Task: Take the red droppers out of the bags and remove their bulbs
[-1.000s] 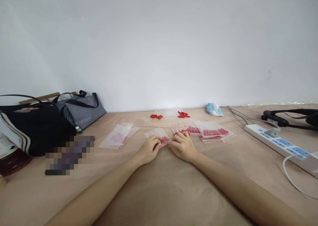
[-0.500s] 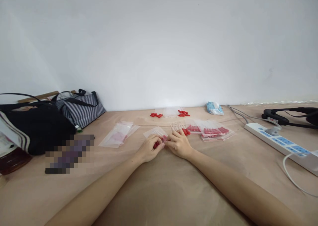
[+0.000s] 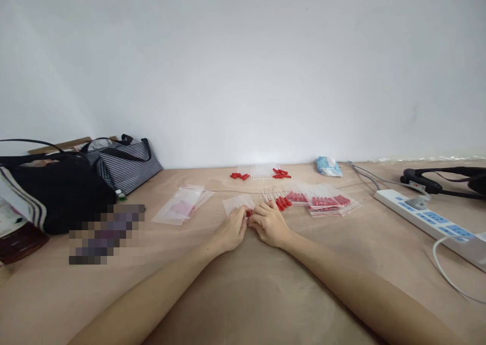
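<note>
My left hand (image 3: pixel 232 228) and my right hand (image 3: pixel 269 223) meet at the near edge of a small clear plastic zip bag (image 3: pixel 238 202). Both hands are closed, fingers curled onto the bag's edge, and they hide most of that edge. Thin pale sticks show inside the bag, with a bit of red between my hands. Just beyond my right hand lies a fan of loose thin sticks with red ends (image 3: pixel 283 202). To its right are overlapping clear bags (image 3: pixel 330 200) filled with red-ended sticks. Flat clear bags (image 3: pixel 178 209) lie left of my left hand.
Red-ended sticks (image 3: pixel 281 173) and clear plastic lie near the wall. A blue packet (image 3: pixel 328 166), a white power strip (image 3: pixel 425 216) with cables and a black headset (image 3: pixel 421 180) are on the right. A striped bag (image 3: pixel 127 168) and black bag (image 3: pixel 72 198) stand left.
My fingers have shifted along the bag's near edge and drawn closer together. The left hand now covers more of the red ends, and more of the bag's far part shows.
</note>
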`<state>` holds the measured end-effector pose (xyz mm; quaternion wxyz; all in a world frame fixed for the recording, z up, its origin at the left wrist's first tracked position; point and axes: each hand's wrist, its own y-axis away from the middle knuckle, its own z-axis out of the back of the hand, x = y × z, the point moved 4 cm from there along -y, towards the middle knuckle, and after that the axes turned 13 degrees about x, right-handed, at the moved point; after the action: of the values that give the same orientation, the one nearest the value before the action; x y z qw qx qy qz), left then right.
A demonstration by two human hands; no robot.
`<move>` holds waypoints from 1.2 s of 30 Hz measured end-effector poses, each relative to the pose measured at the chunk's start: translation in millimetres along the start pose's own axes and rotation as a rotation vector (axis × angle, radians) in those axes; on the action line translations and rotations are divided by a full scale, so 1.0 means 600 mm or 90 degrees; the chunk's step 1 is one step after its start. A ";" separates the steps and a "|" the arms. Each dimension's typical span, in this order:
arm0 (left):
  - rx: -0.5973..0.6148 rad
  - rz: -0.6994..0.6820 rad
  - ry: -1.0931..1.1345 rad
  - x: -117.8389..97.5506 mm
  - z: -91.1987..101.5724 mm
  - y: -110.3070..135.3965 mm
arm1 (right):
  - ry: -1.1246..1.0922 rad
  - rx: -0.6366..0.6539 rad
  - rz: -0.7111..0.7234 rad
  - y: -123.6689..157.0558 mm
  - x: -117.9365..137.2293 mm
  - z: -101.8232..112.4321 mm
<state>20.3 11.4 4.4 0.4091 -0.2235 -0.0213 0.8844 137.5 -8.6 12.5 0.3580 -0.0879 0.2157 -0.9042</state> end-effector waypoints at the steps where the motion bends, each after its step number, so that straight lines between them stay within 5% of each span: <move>1: -0.009 0.004 0.002 0.003 -0.001 0.001 | -0.001 0.008 -0.005 -0.002 0.002 -0.001; 8: -0.060 0.109 0.070 0.013 0.011 0.009 | -0.016 0.044 0.091 0.003 0.019 0.007; 13: 0.000 0.057 0.043 0.016 0.042 0.019 | -0.023 0.068 0.123 0.027 0.005 0.023; 18: 0.108 0.010 -0.071 0.033 0.053 0.030 | 0.012 0.043 0.030 0.041 -0.011 0.042; 24: 0.071 -0.011 -0.095 0.010 0.061 0.053 | -0.103 0.088 -0.111 0.036 -0.020 0.037; 32: 0.044 0.005 -0.088 0.012 0.059 0.059 | -0.546 0.270 -0.116 0.033 -0.028 -0.013; 36: 0.042 0.028 -0.079 0.013 0.057 0.058 | -0.495 0.200 -0.170 0.027 -0.029 -0.010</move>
<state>-23.0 -0.9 24.3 0.3950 -0.1547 -0.0124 0.9055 158.4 -5.4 -0.3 0.3019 -0.3935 -0.0886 -0.8638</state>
